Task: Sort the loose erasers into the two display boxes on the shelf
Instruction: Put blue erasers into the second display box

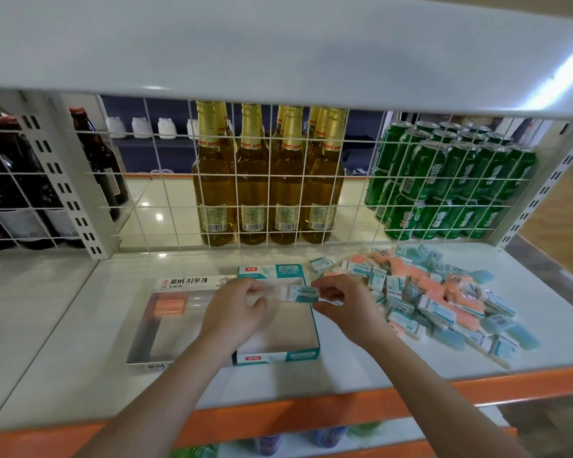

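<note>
Two display boxes stand side by side on the white shelf: a white one on the left with one orange eraser inside, and a teal one to its right. A white eraser with a teal sleeve is held above the teal box. My right hand pinches its right end, and my left hand holds its left end with curled fingers. A loose pile of teal-sleeved, orange and blue erasers lies to the right of the boxes.
A white wire grid closes the back of the shelf, with golden bottles, green cans and dark bottles behind it. The upper shelf hangs overhead. An orange strip edges the shelf front.
</note>
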Demonstrator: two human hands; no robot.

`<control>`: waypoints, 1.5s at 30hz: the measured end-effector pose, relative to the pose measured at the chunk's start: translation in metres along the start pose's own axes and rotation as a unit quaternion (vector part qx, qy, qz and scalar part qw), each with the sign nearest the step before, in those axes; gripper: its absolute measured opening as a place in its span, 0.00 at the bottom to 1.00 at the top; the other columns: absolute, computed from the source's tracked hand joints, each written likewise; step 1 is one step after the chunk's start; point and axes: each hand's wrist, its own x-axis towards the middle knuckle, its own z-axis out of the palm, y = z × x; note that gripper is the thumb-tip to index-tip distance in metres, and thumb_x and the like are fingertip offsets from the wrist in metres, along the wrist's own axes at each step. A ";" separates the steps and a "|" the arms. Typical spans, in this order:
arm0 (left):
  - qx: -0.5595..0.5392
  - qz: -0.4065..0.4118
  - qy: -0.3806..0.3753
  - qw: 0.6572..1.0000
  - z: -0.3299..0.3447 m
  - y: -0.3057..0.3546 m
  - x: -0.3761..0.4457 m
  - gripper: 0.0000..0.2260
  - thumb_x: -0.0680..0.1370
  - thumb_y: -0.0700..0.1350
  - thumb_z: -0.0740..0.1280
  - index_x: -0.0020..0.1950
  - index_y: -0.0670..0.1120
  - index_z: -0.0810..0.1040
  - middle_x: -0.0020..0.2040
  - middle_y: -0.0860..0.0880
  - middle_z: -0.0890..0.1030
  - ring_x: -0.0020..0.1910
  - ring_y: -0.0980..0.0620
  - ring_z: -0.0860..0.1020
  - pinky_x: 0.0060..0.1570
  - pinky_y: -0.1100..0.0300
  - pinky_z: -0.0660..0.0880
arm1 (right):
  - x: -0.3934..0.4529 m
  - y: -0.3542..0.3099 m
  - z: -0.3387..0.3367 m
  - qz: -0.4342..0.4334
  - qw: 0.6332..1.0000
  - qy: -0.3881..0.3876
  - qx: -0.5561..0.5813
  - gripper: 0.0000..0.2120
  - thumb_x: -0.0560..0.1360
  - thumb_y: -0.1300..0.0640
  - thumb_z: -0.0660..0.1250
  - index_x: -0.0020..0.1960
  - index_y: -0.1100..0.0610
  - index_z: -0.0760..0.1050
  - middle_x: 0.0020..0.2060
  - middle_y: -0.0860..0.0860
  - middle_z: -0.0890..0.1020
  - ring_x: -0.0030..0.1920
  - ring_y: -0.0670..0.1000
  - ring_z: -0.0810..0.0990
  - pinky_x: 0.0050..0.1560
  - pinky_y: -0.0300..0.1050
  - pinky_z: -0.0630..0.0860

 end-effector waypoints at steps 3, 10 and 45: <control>0.093 0.003 0.018 0.996 -0.008 -0.012 0.003 0.15 0.77 0.45 0.63 0.64 0.49 0.73 0.64 0.50 0.74 0.61 0.51 0.71 0.59 0.60 0.69 | 0.008 -0.005 0.004 0.011 0.999 -0.025 -0.034 0.15 0.72 0.60 0.70 0.59 0.55 0.76 0.50 0.48 0.77 0.48 0.45 0.75 0.41 0.26 0.73; 0.170 0.036 0.004 0.985 -0.011 -0.031 0.007 0.14 0.77 0.45 0.62 0.62 0.48 0.75 0.62 0.51 0.75 0.59 0.52 0.72 0.56 0.60 0.72 | 0.027 -0.020 0.029 0.019 0.992 -0.077 -0.093 0.16 0.75 0.58 0.66 0.62 0.54 0.73 0.58 0.50 0.77 0.54 0.48 0.75 0.50 0.35 0.74; 0.189 0.060 -0.073 0.977 -0.023 -0.031 0.019 0.12 0.77 0.49 0.63 0.56 0.45 0.76 0.56 0.51 0.73 0.55 0.52 0.72 0.50 0.60 0.72 | 0.050 -0.028 0.061 -0.039 0.969 -0.074 -0.234 0.09 0.78 0.56 0.60 0.54 0.57 0.75 0.55 0.52 0.77 0.54 0.51 0.76 0.54 0.42 0.75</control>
